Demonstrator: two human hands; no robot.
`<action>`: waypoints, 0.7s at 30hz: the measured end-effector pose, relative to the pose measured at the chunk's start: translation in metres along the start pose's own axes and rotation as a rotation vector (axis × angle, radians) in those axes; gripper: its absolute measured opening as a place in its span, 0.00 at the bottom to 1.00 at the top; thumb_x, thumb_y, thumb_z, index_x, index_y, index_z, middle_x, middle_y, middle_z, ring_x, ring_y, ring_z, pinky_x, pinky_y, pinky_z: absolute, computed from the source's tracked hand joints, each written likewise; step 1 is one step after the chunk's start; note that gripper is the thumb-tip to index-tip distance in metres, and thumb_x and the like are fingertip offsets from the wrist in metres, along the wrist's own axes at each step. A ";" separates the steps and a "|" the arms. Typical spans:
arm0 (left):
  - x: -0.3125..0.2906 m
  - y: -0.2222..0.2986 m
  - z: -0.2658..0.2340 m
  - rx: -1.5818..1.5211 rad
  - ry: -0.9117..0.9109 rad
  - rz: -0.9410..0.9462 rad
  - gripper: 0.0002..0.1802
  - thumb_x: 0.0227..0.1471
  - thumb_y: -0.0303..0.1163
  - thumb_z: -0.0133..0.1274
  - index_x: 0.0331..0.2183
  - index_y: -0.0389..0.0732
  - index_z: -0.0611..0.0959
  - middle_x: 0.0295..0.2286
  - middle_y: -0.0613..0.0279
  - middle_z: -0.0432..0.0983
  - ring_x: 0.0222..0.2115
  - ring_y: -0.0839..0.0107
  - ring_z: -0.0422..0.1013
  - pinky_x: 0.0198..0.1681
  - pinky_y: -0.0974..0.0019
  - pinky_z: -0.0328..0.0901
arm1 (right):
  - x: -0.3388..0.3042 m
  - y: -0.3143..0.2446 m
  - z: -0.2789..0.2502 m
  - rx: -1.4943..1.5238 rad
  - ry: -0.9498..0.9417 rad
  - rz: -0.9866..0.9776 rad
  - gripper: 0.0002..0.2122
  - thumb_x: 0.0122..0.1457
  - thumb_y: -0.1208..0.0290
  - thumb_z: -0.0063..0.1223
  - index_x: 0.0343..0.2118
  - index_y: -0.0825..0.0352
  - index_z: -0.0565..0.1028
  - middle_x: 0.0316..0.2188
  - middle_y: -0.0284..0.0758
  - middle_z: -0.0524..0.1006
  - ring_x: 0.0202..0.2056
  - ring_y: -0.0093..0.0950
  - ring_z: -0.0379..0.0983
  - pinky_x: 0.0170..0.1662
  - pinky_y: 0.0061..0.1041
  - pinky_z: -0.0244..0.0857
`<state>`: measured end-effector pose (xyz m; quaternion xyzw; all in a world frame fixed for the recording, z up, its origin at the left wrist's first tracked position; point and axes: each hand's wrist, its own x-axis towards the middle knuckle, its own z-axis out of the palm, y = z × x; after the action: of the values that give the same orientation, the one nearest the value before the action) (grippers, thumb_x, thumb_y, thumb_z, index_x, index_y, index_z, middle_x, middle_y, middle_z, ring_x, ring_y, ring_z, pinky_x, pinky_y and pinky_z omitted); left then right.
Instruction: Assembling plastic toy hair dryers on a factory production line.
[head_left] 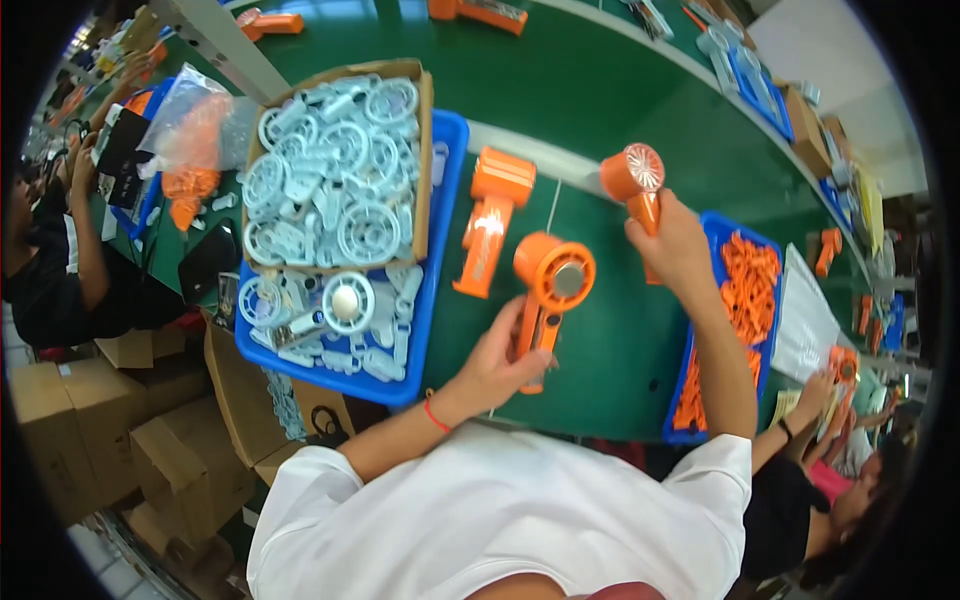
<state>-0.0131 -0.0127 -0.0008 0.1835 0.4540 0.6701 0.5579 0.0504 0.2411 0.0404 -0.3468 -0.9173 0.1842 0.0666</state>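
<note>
My left hand [497, 352] is closed around the handle of an orange handheld fan [556, 275], whose round head with a silvery centre faces up. Over to the right and farther off, my right hand [672, 240] grips a second orange handheld fan [632, 178] by its handle; a clear ribbed face shows on its head. Left of the fan in my left hand, a third orange handheld fan [491, 215] lies on the green table [600, 370], touched by neither hand.
At left a cardboard box [428, 170] of pale blue fan parts sits in a blue tray [447, 200] holding more parts. Another blue tray [712, 235] with small orange parts [750, 285] is at right. Co-workers sit on both sides; cardboard boxes [90, 420] stand lower left.
</note>
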 end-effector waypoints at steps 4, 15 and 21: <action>0.005 0.014 -0.009 0.829 0.048 0.477 0.35 0.41 0.30 0.55 0.52 0.31 0.62 0.38 0.47 0.68 0.34 0.52 0.70 0.40 0.62 0.65 | -0.061 -0.008 0.010 -0.134 0.019 0.069 0.20 0.50 0.63 0.52 0.42 0.70 0.68 0.38 0.47 0.73 0.40 0.45 0.69 0.42 0.37 0.63; -0.018 -0.002 -0.007 1.526 0.003 0.819 0.29 0.36 0.31 0.60 0.44 0.36 0.72 0.37 0.56 0.68 0.40 0.60 0.65 0.45 0.62 0.60 | -0.139 -0.055 0.020 -0.203 -0.270 -0.502 0.34 0.37 0.67 0.64 0.51 0.69 0.65 0.42 0.36 0.71 0.46 0.33 0.65 0.52 0.36 0.56; -0.013 -0.029 -0.015 1.427 0.192 0.814 0.27 0.38 0.31 0.59 0.43 0.34 0.73 0.37 0.56 0.67 0.41 0.58 0.63 0.45 0.60 0.61 | -0.146 -0.055 0.035 -0.286 -0.015 -0.592 0.25 0.41 0.70 0.60 0.46 0.69 0.69 0.41 0.37 0.71 0.45 0.33 0.66 0.51 0.35 0.56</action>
<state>-0.0032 -0.0317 -0.0291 0.5857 0.7140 0.3831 -0.0202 0.1176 0.0963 0.0302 -0.0699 -0.9953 0.0287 0.0614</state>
